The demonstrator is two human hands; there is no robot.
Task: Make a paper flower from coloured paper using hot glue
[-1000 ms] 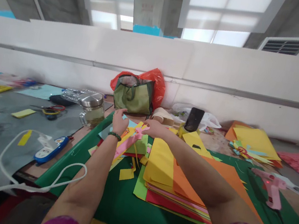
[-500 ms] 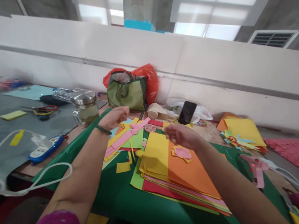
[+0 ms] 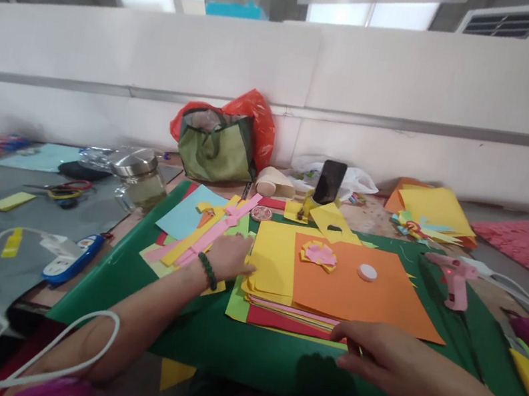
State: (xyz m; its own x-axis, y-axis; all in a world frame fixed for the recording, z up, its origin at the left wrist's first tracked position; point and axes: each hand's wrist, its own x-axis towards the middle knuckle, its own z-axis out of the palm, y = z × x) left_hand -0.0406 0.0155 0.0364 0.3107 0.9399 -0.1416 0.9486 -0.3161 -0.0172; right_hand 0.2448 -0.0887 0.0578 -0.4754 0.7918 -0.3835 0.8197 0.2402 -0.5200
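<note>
Near the far-left corner of the orange rectangular sheet (image 3: 353, 301), a layered pink-and-yellow flower (image 3: 320, 255) lay formed, a white round disc (image 3: 367, 272) apart; the left hand (image 3: 229, 255) and right hand (image 3: 371, 348) had fingers loosely part-bent, any hold indiscernible.

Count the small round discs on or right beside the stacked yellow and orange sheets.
2: a white disc on the orange sheet, and a patterned disc just beyond the far left corner of the yellow sheets. Others may be hidden.
</note>
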